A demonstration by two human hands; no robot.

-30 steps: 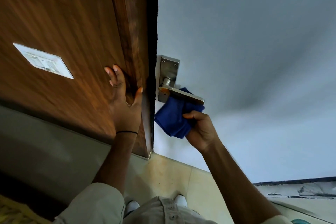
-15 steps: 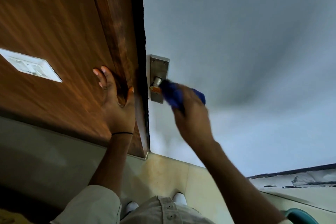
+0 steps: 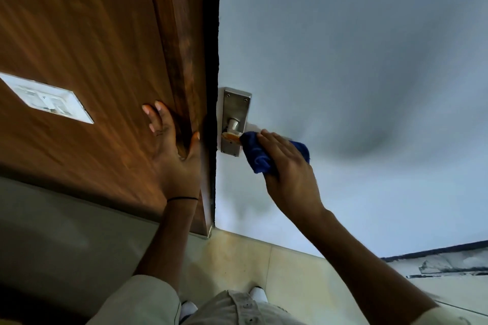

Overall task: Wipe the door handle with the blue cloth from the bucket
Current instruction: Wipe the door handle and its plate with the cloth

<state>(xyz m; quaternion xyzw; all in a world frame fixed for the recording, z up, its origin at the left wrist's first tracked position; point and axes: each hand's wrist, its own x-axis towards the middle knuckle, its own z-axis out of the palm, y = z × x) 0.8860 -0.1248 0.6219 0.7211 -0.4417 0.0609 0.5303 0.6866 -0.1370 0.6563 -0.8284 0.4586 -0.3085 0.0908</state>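
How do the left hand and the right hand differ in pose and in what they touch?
The left hand lies open and flat on the wooden frame; the right hand is closed around the blue cloth. The left hand holds nothing; the right hand presses the cloth on the door handle. The left wrist wears a thin black band; the right wrist is bare. Both are bare hands.

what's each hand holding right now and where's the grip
Right hand holds the blue cloth, bunched around the handle lever. Left hand holds nothing, flat on the wooden panel.
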